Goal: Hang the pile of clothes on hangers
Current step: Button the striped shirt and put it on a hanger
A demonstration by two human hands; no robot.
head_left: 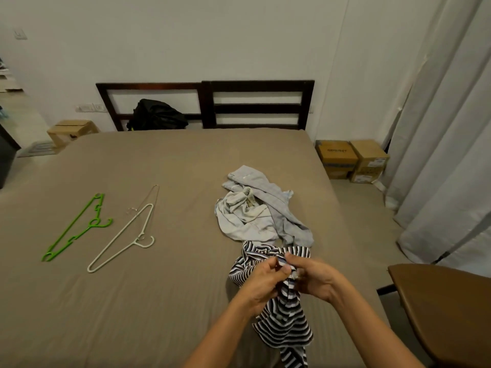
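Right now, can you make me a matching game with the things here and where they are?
Things:
1 green hanger
2 white hanger
3 striped top
4 black bag

Places:
A gripped by the left hand and right hand
B against the headboard
C farthest left on the bed
D just right of the green hanger

Pairs: 1-C, 2-D, 3-A, 4-B

Hangers [94, 222] left on bed [132, 301]; clothes pile [252, 213] right (boxes [336, 155] beyond, on floor).
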